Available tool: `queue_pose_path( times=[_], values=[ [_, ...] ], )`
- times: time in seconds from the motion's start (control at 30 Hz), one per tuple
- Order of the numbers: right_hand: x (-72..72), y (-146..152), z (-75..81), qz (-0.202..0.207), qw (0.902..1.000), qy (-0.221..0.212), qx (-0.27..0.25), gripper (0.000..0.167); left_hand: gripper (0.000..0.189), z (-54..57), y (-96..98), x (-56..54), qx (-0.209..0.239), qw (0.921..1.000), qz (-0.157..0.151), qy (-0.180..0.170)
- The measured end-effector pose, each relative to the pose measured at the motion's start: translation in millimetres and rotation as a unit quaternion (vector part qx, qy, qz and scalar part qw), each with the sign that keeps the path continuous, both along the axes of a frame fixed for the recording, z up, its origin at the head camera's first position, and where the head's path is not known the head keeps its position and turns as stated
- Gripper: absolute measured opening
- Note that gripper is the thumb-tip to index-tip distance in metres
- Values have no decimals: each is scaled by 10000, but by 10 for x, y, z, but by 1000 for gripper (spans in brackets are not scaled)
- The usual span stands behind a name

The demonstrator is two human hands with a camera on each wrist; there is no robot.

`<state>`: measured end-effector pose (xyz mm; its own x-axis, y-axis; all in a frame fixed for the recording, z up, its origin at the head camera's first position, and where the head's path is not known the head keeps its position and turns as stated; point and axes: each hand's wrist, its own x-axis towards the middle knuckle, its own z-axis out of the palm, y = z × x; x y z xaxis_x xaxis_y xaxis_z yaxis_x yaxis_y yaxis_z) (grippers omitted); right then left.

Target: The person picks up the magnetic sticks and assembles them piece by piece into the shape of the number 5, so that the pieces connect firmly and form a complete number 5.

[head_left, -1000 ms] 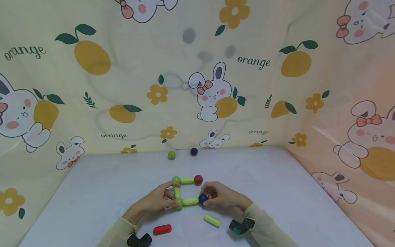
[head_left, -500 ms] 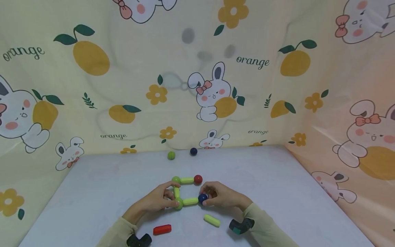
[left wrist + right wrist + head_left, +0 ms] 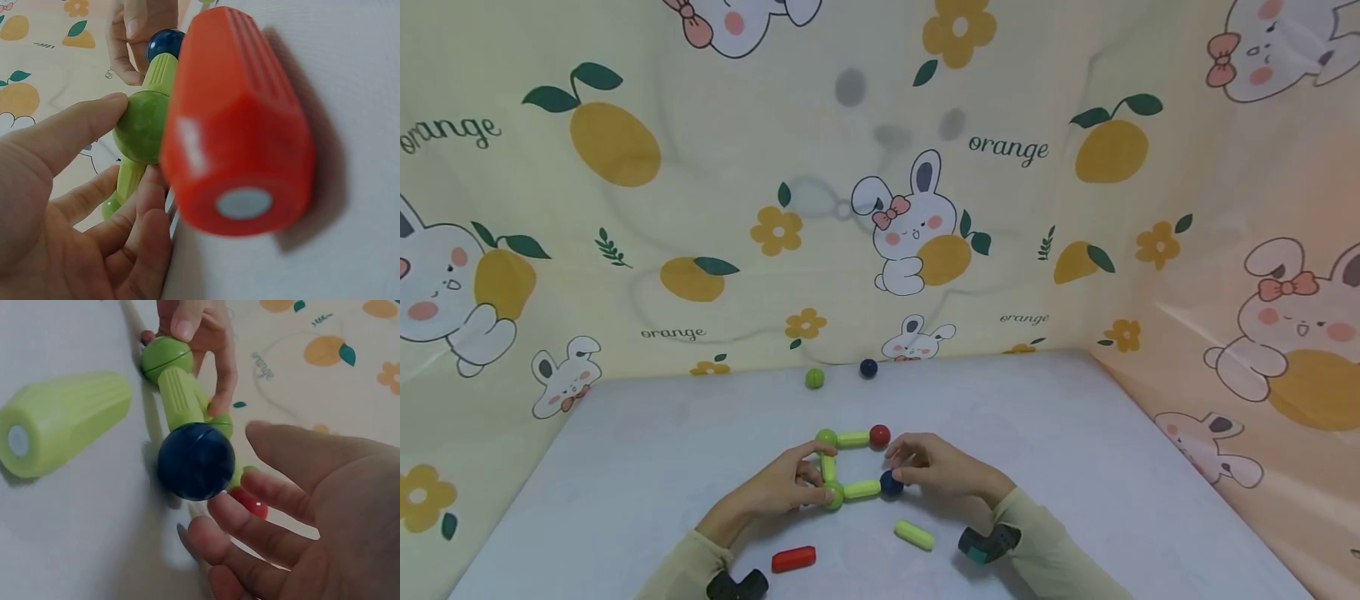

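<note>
A magnetic frame of green rods and balls lies on the table, its near rod (image 3: 861, 489) ending in a blue ball (image 3: 891, 484) and its far rod (image 3: 853, 438) in a red ball (image 3: 880, 436). My left hand (image 3: 786, 481) holds the near-left green ball (image 3: 142, 127), thumb on top and fingers curled beside it; the index finger reaches the far green ball (image 3: 827, 437). Beside the blue ball is my right hand (image 3: 947, 467), fingers loosely bent. In the right wrist view, its thumb stands off the blue ball and a fingertip is close to its edge.
A loose red rod (image 3: 793, 559) lies near my left wrist. A loose green rod (image 3: 914, 535) lies in front of the right forearm. At the table's back edge sit a green ball (image 3: 815, 378) and a blue ball (image 3: 868, 368), before a printed cloth backdrop (image 3: 835, 250).
My right hand has loosened from the blue ball and lifted slightly, its thumb coming off. The left hand keeps its hold. The head view has shifted a little.
</note>
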<state>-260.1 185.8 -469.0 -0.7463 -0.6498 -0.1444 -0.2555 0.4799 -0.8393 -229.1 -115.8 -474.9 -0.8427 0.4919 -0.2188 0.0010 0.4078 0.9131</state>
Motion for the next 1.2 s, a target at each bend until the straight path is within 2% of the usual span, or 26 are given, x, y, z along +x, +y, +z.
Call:
queue_pose_path(
  times=[0.13, 0.3, 0.6, 0.77, 1.03, 1.2],
  values=[
    [4, 14, 75, -134, 9997, 194, -111, 30, 64, -4, -7, -4, -8, 10000, -12, 19],
    [25, 35, 188, -67, 9978, 590, -284, 32, 64, -4, -14, -8, -8, 10000, -15, -15],
    [198, -68, 373, 89, 9983, 483, -327, 31, 64, -1, -8, -14, -77, 10000, -28, 12],
    [361, -167, 362, 365, 9973, 605, -200, 28, 64, 6, -13, -8, 3, 9999, -78, 99],
    [652, -453, 359, 641, 9976, 226, -131, 28, 65, 7, -15, 2, 40, 9997, -146, 190],
    [751, -663, 302, 894, 9956, 212, -193, 26, 64, 12, -20, -8, 47, 9996, -183, 193]
  ],
)
